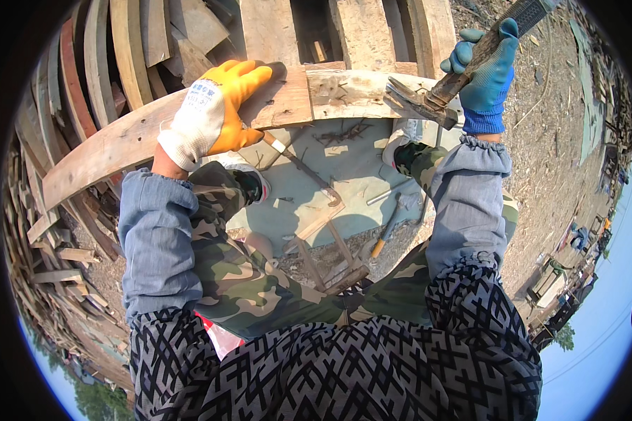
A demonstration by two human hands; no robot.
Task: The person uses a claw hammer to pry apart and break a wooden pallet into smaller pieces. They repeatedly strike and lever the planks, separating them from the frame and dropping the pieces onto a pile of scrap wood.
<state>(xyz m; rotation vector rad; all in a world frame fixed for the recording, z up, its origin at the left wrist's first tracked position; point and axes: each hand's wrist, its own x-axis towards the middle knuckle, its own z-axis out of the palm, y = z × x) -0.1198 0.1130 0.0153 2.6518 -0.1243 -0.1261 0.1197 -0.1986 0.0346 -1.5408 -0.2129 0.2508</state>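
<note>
My left hand (pixel 226 108), in a white and orange coated glove, lies over a long wooden board (pixel 116 129). Its fingers rest on the top face and the thumb wraps the near edge. My right hand (pixel 487 79), in a blue glove, grips the handle of a claw hammer (pixel 440 108). The hammer's head points down, its claw over the right end of a paler board section (pixel 358 94). Whether the claw touches the wood I cannot tell. Several bent nails (pixel 341 87) stick out of that section. Beneath the boards, thick planks (pixel 268 31) run away from me.
Between my feet, a sheet (pixel 305 194) carries loose nails (pixel 342 134), a hooked metal bar (pixel 316 176) and a metal tube (pixel 387 193). A second hammer (pixel 392 226) and a small wooden frame (pixel 321 258) lie nearer. Stacked timber (pixel 73 94) fills the left side.
</note>
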